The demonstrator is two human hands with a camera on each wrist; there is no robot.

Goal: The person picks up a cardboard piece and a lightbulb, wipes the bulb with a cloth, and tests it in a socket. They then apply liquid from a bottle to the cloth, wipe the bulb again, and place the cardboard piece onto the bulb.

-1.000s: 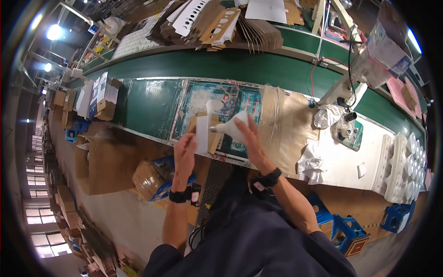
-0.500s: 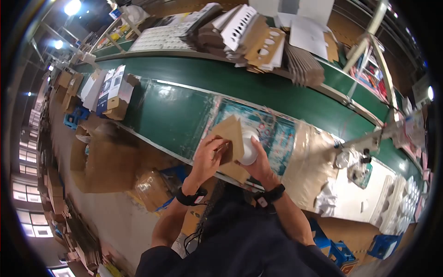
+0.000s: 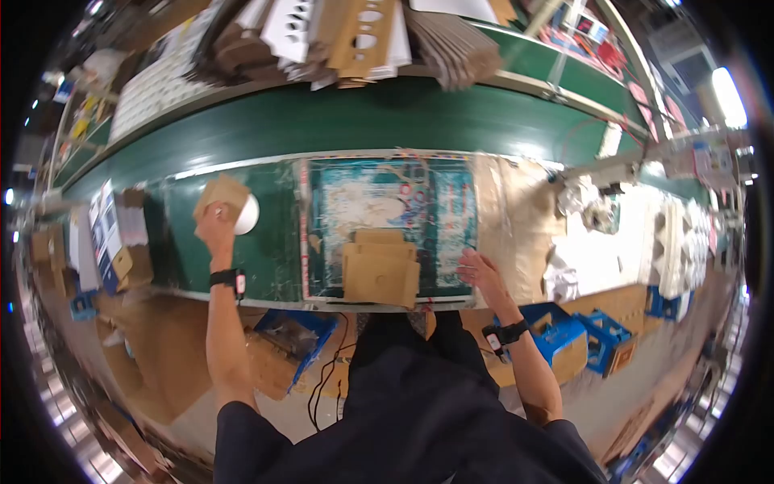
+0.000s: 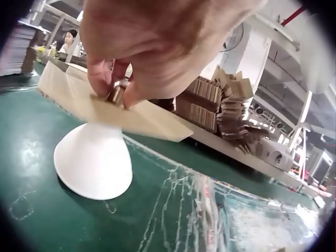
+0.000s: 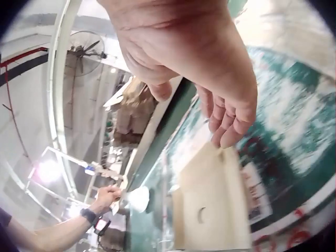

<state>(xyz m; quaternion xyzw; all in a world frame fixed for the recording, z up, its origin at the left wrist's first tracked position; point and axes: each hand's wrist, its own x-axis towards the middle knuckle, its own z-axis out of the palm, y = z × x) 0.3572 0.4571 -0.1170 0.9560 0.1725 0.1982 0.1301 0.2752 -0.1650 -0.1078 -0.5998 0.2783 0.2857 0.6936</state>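
At the left of the head view, my left hand is over the green bench. In the left wrist view its thumb and fingers pinch the metal cap of a white cone-shaped light bulb. The cap sticks up through a piece of brown cardboard, and the bulb's wide face points down at the green surface. My right hand, its fingers loosely extended and holding nothing, hovers right of folded brown cardboard pieces at the bench's front edge.
Stacked cardboard inserts with round holes lie on the far shelf. Printed boxes stand at the bench's left end. To the right are brown paper, crumpled white paper and moulded trays. Blue stools sit below.
The bulb has gone into the cardboard piece, and my left hand has carried both leftward. My right hand has let go of the bulb and moved right.
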